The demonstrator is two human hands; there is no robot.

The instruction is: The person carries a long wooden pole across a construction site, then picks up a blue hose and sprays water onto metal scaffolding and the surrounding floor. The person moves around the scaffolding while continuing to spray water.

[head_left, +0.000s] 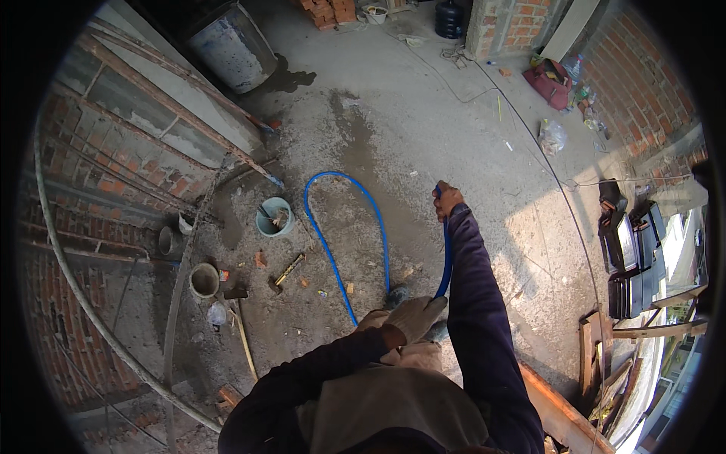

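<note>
Where the rough concrete floor (454, 136) spreads grey and gritty between red brick walls (91, 197), lies a smooth blue hose (333, 219), round in section and bent into a tall arch. Runs long axis up and away from the body, curves over at the far end, then drops back toward the near edge of the floor on both legs. Held at its raised right-hand end by the right hand (448, 200), bare, fingers curled tight round the hose, arm in a dark sleeve stretched forward. Gripped lower down by the left hand (414, 316) in a pale cloth glove, fingers closed about the hose. Toward the floor's left edge, a round pale-blue bucket (274, 217) and a small grey pot (204, 280), well apart from the hose. At the far left corner, a dull metal drum (231, 45).
</note>
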